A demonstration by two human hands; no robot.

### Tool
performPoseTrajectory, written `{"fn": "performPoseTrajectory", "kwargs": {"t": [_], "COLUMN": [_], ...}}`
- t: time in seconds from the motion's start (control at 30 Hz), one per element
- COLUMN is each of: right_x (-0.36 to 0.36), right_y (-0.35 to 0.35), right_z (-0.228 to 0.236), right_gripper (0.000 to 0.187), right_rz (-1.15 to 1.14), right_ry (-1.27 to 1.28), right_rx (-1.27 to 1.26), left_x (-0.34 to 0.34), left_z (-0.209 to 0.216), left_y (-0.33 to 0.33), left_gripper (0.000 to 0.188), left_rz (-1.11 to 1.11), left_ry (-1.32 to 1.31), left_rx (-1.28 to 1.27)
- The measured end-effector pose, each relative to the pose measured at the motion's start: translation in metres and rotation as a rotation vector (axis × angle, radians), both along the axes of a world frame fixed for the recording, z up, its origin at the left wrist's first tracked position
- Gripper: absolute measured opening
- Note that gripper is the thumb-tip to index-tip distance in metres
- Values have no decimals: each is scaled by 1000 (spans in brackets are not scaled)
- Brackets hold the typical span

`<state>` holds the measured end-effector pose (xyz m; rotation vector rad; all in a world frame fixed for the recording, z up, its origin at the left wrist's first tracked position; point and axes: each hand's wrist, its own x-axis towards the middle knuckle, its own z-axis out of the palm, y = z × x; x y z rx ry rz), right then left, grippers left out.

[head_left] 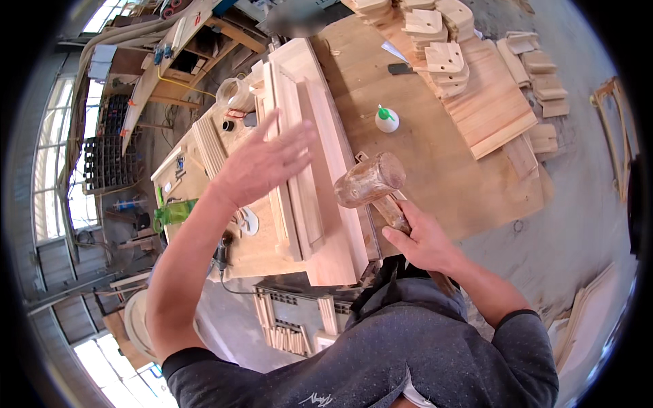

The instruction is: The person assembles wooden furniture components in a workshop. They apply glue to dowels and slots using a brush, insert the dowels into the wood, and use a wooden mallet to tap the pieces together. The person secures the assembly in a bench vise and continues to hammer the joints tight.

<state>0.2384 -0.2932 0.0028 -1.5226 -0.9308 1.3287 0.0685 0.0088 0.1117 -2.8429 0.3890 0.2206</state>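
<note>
My right hand is wrapped round the handle of a worn wooden mallet. The mallet's head is over the right edge of a long pale wooden panel. Built-up moldings run lengthwise along this panel. My left hand is over the moldings with its fingers stretched out and slightly blurred, holding nothing. Whether its palm touches the wood I cannot tell. A white glue bottle with a green cap stands on the bench right of the panel.
Stacked, curved wooden pieces and a wide board lie on the right side of the workbench. Left of the panel are a green bottle, a corded power tool and a clear round tub. Wood strips are stored below.
</note>
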Motion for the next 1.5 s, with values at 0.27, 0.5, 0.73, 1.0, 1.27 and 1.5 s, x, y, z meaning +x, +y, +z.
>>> {"fn": "performPoseTrajectory", "kwargs": {"t": [0.27,0.5,0.73,1.0,1.27,1.5], "right_x": [23,54,62,72,62,57], "right_y": [-24,-20,33,89,123,153], "right_z": [-20,-2,42,118,115,123], "right_gripper": [48,43,52,55,51,53], "right_rz": [-160,-325,-139,125,315,528], "right_ry": [7,182,-199,-193,-481,-887], "right_rx": [5,-79,68,339,456,383], "left_x": [2,-40,-51,-55,-50,-47], "left_z": [1,10,-13,-31,-41,-41], "left_y": [-14,-63,-119,-126,-130,-132], "left_gripper": [6,24,48,34,42,40], "left_rz": [129,1041,1543,1529,1586,1600], "left_ry": [246,360,88,-200,-322,-356], "left_rx": [-28,-210,-461,-459,-456,-425]}}
